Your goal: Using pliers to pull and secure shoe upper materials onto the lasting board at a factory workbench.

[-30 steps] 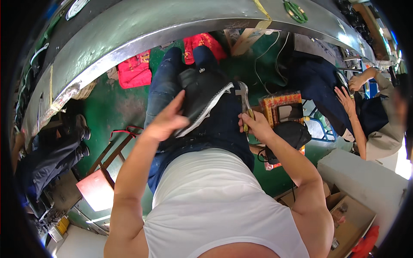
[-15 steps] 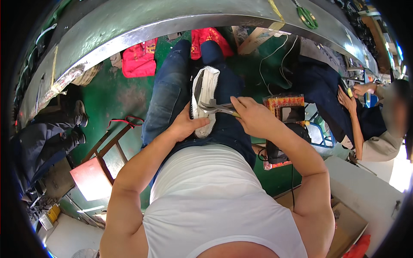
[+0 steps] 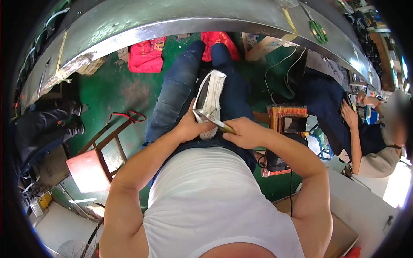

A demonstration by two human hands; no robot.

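Note:
A shoe upper [image 3: 212, 88] with a white underside and a dark edge lies sole-side up across my lap, its far end pointing away from me. My left hand [image 3: 190, 125] grips its near left side, the thumb lying across the white underside. In my right hand [image 3: 246, 132] is a pair of lasting pliers [image 3: 209, 117], held by the handles. The metal head of the pliers reaches over the shoe to its left edge, close by my left thumb. Whether the jaws are closed on the edge, I cannot tell.
A metal-edged workbench [image 3: 172, 26] curves across the far side, with green-handled scissors [image 3: 318, 32] on it. At left stands a wooden stool [image 3: 89, 170]. A black bag [image 3: 277, 159] sits at my right. Farther right is another person [image 3: 380, 148]; another's legs [image 3: 47, 124] show at left.
The pliers' head has moved from the shoe's middle toward me and to its left edge. My right hand has come lower, and the whole view has shifted slightly.

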